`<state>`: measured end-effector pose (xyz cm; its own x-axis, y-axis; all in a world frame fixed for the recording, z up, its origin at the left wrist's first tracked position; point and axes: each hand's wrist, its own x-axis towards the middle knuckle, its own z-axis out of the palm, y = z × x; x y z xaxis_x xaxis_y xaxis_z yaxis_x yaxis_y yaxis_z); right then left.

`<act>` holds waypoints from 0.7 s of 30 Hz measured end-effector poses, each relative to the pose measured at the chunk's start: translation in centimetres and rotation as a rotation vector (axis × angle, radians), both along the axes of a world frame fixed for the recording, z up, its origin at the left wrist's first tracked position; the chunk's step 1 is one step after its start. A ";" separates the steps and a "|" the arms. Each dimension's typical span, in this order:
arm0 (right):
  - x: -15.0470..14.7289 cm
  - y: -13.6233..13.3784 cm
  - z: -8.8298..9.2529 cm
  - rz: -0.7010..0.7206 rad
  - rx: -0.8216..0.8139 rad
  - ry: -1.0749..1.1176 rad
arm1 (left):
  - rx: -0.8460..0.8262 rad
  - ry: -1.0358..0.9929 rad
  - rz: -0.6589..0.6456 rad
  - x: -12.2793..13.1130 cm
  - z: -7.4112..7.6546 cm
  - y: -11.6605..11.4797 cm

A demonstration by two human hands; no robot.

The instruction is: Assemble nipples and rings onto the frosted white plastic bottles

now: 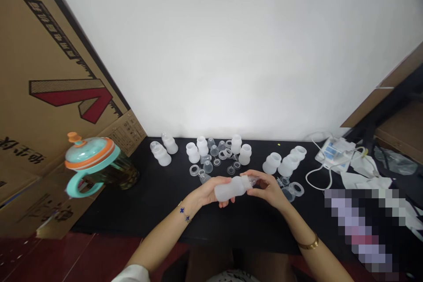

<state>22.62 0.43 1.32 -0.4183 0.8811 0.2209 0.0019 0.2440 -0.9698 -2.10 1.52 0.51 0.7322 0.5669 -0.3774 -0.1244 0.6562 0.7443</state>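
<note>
A frosted white baby bottle (227, 189) lies tilted sideways between my hands, low over the front of the black table. My left hand (211, 190) is closed round its body. At the neck end, the fingers of my right hand (268, 188) grip the collar and clear top. Just beyond my left hand lie clear teats (208, 167) and a ring (194, 170). Near my right hand are another ring (297, 189) and a clear dome cap (288, 194). Open bottles (272, 163) stand behind, and two bottles with clear tops (161, 156) stand at the left.
On the left, a large jug (110, 165) with a turquoise handle stands by cardboard boxes (62, 75). White cables and a device (333, 152) lie at the right. A white wall (231, 53) closes off the table's back edge (261, 141).
</note>
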 end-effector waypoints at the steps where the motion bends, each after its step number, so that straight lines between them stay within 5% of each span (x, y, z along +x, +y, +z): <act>1: 0.0 0.0 0.0 0.011 0.002 -0.002 | -0.025 -0.004 -0.017 0.0 -0.1 0.1; 11: 0.1 -0.2 0.0 0.011 0.028 0.001 | 0.136 -0.041 -0.022 -0.1 1.0 -0.4; 21: -0.1 0.2 -0.4 -0.070 0.002 0.056 | 0.340 0.121 0.138 0.6 1.5 -0.7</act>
